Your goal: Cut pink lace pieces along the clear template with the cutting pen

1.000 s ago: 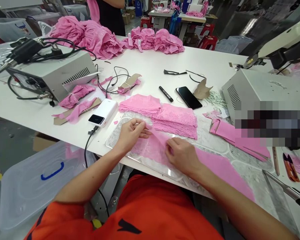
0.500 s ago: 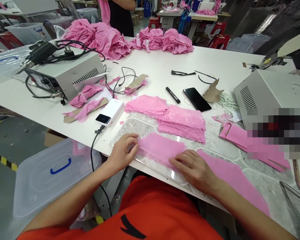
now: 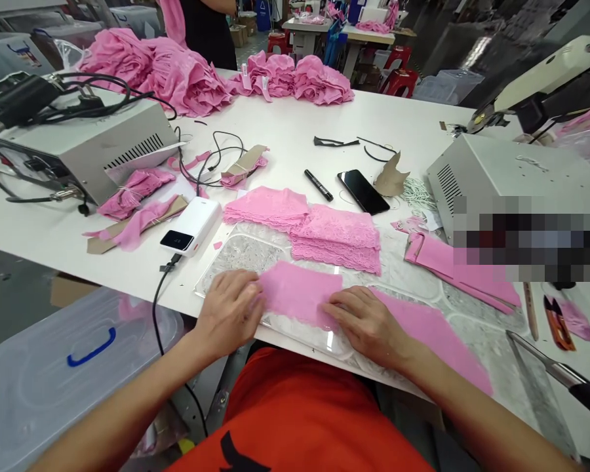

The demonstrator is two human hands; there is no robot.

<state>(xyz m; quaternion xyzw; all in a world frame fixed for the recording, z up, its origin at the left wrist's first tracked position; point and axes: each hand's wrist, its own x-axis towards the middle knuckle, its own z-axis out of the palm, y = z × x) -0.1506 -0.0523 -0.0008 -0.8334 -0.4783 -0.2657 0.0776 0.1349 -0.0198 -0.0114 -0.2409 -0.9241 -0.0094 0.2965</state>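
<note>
A small piece of sheer pink fabric (image 3: 299, 292) lies nearly flat on a clear plastic sheet (image 3: 305, 334) at the table's front edge. My left hand (image 3: 231, 309) has its fingers curled together at the fabric's left end. At the right end, my right hand (image 3: 368, 322) pinches the lower corner between thumb and fingers. Just beyond the piece sit two stacks of pink fabric, a plain left stack (image 3: 268, 206) and a lace-edged right stack (image 3: 337, 237). A larger pink piece (image 3: 437, 337) extends from beneath my right forearm.
A white power bank (image 3: 191, 226) with cables and a grey box-shaped machine (image 3: 103, 144) stand left. Behind the stacks lie a marker (image 3: 318, 185) and a phone (image 3: 363, 191). Right are another grey machine (image 3: 516, 177), orange-handled snips (image 3: 558, 322) and a black-handled tool (image 3: 560, 373).
The view has swung right, so the table's things appear further left. My left hand has rolled knuckles-up at the fabric's end. The pink piece now lies smoother between my hands.
</note>
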